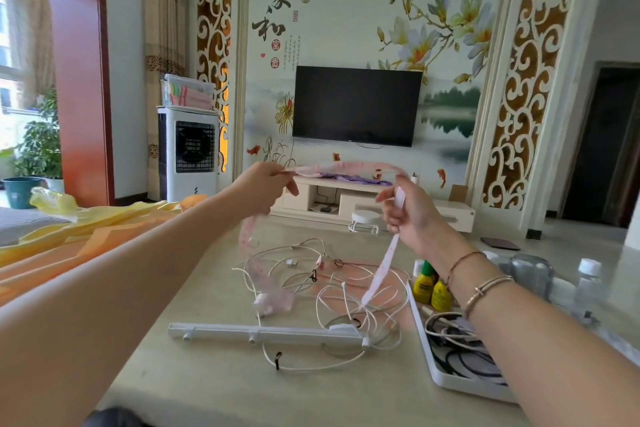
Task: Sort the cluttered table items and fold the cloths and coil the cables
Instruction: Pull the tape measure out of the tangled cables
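A pink and white tape measure [346, 167] is stretched in an arc between my two raised hands. My left hand [263, 189] pinches it at the left; one end hangs down to the table in loose loops. My right hand [412, 215] grips it at the right, and the other end trails down to the table. Below them lies a tangle of white cables [332, 281] on the beige table [207, 374]. A white tray [460, 385] at the right holds black and white coiled cables. Yellow and orange cloths [86, 229] lie at the left.
A white hook rail [263, 332] lies across the table in front of the cables. Two small yellow bottles [431, 288] stand in the tray's far end. Clear glass jars and a plastic bottle [588, 281] stand at the right. A TV and low cabinet are beyond the table.
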